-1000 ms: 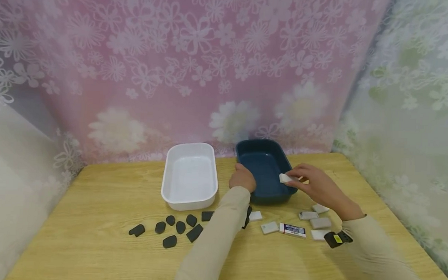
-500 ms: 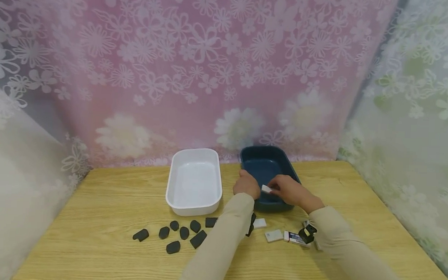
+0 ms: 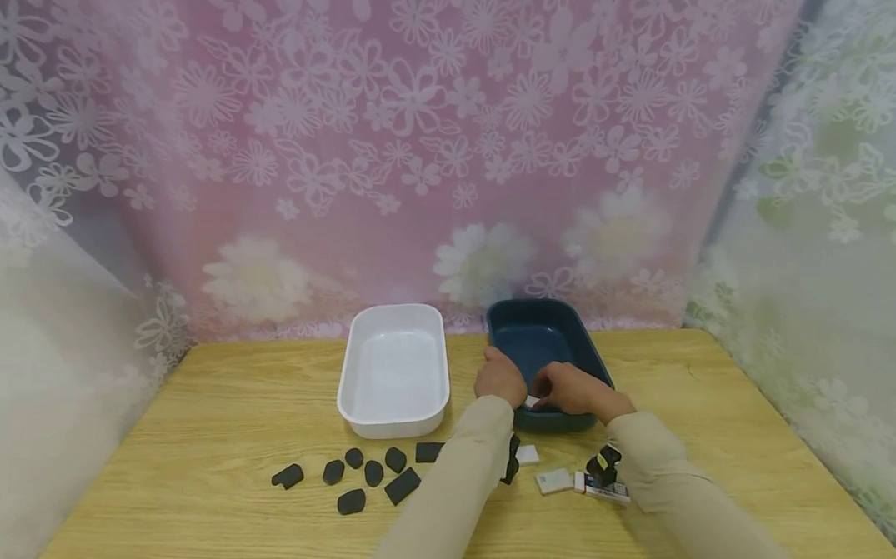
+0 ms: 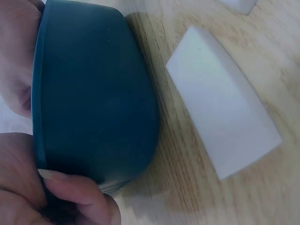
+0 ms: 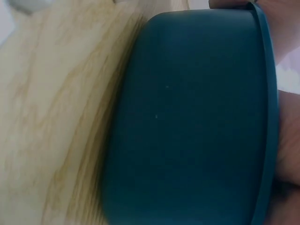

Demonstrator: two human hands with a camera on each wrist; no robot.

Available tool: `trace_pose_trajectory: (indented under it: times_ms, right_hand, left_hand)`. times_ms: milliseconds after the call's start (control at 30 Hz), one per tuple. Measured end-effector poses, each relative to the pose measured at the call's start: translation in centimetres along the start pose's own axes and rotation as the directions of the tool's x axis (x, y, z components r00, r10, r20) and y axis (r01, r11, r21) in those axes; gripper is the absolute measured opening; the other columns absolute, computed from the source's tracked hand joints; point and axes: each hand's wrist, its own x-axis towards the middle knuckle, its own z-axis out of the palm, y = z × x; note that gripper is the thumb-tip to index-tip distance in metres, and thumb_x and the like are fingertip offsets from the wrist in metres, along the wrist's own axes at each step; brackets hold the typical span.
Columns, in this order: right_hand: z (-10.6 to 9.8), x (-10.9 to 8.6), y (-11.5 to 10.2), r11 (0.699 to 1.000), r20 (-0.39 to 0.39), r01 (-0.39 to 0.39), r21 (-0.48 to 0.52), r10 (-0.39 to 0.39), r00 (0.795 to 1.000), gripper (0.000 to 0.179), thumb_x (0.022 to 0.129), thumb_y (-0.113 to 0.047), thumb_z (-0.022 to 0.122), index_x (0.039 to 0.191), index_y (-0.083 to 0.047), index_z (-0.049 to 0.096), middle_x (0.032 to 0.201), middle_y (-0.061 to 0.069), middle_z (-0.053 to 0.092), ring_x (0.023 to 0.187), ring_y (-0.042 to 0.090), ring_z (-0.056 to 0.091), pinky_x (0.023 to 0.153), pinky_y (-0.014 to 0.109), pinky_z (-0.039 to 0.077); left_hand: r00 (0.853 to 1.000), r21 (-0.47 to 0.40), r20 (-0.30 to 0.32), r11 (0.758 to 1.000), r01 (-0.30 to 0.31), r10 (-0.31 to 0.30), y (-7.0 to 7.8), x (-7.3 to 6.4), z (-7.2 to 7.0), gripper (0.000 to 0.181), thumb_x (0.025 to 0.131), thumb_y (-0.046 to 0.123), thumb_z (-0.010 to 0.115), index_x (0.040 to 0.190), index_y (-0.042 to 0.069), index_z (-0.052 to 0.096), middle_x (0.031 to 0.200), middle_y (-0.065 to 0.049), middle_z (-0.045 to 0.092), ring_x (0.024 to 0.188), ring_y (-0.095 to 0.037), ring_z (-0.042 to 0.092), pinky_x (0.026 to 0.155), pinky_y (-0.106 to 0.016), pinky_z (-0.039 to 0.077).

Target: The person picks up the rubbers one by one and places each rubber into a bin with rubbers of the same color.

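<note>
My left hand (image 3: 500,377) grips the near-left rim of a dark blue rectangular basin (image 3: 533,345). In the left wrist view its thumb and fingers curl over the basin's edge. My right hand (image 3: 580,390) reaches over the basin's near end and pinches a small white eraser (image 3: 533,402) low inside, close beside the left hand. The right wrist view shows mostly the basin's outer wall (image 5: 187,117), which hides the pinching fingertips. On the table in front of the basin lie white erasers, one (image 4: 225,103) large in the left wrist view, and a printed-sleeve eraser (image 3: 606,488) partly under the right wrist.
A white basin (image 3: 394,421) stands left of the blue one. Several dark, flat pieces, such as a rounded one (image 3: 351,501) and a rectangular one (image 3: 402,486), lie on the wooden table (image 3: 185,451). A floral curtain (image 3: 392,185) hangs behind the table.
My right hand has carried the eraser leftward and down into the blue basin, toward my left hand. The left hand has kept its grip on the rim. The head view has shifted slightly.
</note>
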Motion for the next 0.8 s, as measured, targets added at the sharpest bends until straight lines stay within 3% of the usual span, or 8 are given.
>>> trace_pose_trajectory:
  times_ms: [200,333,467,800]
  right_hand:
    - [-0.8,-0.4,0.8,1.000,0.024,0.011,0.015,-0.012,1.000,0.028,0.090,-0.021,0.068,0.108,-0.001,0.067,0.096,0.005,0.066,0.086,0.020,0.063,0.077,0.038,0.050]
    - [-2.4,-1.4,1.6,0.998,-0.043,0.054,0.029,-0.052,0.998,0.038,0.095,-0.029,0.060,0.117,0.002,0.062,0.108,0.009,0.065,0.096,0.025,0.062,0.082,0.042,0.049]
    - [-4.0,-2.7,2.2,0.995,-0.111,0.094,0.031,-0.090,0.990,0.038,0.098,-0.030,0.055,0.121,0.001,0.060,0.113,0.010,0.063,0.102,0.028,0.061,0.085,0.045,0.048]
    - [-6.6,-7.9,4.3,0.994,-0.244,0.103,-0.040,-0.110,0.963,0.030,0.098,-0.024,0.056,0.117,-0.002,0.063,0.104,0.001,0.064,0.092,0.017,0.061,0.081,0.042,0.049]
  left_hand:
    - [1.000,-0.042,0.016,0.999,0.002,-0.002,0.2,-0.1,0.1,0.057,0.077,0.012,0.078,0.116,0.000,0.038,0.082,-0.018,0.065,0.077,-0.030,0.065,0.064,-0.039,0.053]
    - [1.000,-0.082,-0.003,0.997,0.003,-0.003,0.1,-0.1,0.1,0.053,0.078,0.011,0.077,0.114,0.001,0.039,0.087,-0.019,0.065,0.078,-0.032,0.065,0.065,-0.040,0.053]
    - [1.000,-0.086,-0.016,0.996,0.001,-0.002,0.0,0.2,0.1,0.049,0.080,0.013,0.075,0.113,0.002,0.040,0.090,-0.020,0.066,0.083,-0.033,0.065,0.069,-0.041,0.053]
    - [1.000,-0.095,-0.002,0.995,0.001,-0.001,0.0,0.9,0.5,0.047,0.082,0.012,0.072,0.112,0.002,0.038,0.089,-0.021,0.066,0.084,-0.035,0.065,0.070,-0.043,0.052]
